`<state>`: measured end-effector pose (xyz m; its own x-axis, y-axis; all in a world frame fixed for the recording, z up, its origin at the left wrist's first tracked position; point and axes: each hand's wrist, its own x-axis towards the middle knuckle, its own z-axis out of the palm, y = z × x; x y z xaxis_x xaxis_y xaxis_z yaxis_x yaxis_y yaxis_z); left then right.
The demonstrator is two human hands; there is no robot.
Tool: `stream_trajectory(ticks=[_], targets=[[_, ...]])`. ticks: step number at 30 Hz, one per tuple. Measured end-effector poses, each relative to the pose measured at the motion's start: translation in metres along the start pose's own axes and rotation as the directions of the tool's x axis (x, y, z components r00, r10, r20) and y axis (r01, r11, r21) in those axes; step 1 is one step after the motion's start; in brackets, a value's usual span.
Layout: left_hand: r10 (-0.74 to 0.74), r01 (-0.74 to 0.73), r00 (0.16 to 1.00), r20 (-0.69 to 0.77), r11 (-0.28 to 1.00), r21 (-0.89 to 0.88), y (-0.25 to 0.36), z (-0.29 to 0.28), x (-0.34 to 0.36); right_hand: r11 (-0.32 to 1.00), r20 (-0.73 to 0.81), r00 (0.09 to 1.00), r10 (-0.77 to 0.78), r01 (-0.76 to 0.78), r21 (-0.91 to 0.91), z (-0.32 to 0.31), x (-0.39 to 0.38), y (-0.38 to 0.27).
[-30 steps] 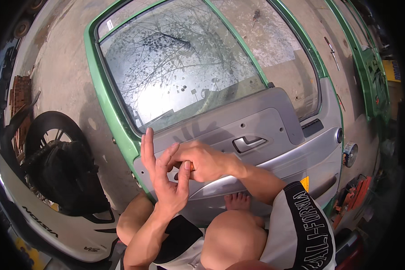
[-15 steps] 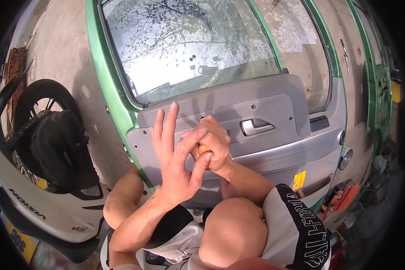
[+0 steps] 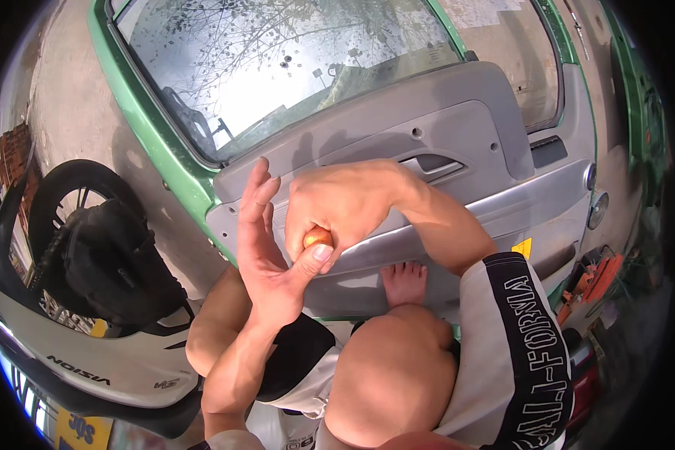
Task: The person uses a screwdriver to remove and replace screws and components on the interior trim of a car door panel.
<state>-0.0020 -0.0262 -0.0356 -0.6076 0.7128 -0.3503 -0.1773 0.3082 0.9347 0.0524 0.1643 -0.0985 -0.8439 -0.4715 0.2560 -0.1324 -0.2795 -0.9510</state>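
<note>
**Head view: two hands on one small orange knob over a car door**

Head camera footage shows one green car door (image 3: 165, 161) laid flat, its grey inner trim panel (image 3: 457, 142) facing up. One small yellow label (image 3: 523, 247), roughly square, is seen on the trim's lower right edge. A yellow sign (image 3: 82, 431) is partly seen at the lower left rim, below a white panel (image 3: 90, 360).

One small rounded orange knob (image 3: 316, 237) is held above the trim's lower left part. Its long axis cannot be told, since only its rounded end is shown.

The right hand (image 3: 345, 202) is clenched around the knob from above. The left hand (image 3: 270, 255) is held open, fingers upright, with its thumb pressed against the knob from below.

One black wheel (image 3: 67, 202) with a black bag (image 3: 112, 262) on it is seen at the left. One bare foot (image 3: 403, 281) rests against the door.
</note>
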Motion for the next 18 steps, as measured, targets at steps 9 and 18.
stream_trajectory(ticks=[9, 18], targets=[[-0.051, 0.057, 0.994, -0.099, 0.997, 0.056, 0.020, 0.009, 0.005, 0.922, -0.731, 0.629, -0.263, -0.060, -0.383, 0.056, -0.001, 0.008], [-0.049, 0.057, 0.995, -0.090, 0.994, 0.092, 0.017, 0.006, -0.006, 0.998, 0.315, 0.949, -0.029, 0.009, 0.064, -0.009, 0.016, 0.024]])
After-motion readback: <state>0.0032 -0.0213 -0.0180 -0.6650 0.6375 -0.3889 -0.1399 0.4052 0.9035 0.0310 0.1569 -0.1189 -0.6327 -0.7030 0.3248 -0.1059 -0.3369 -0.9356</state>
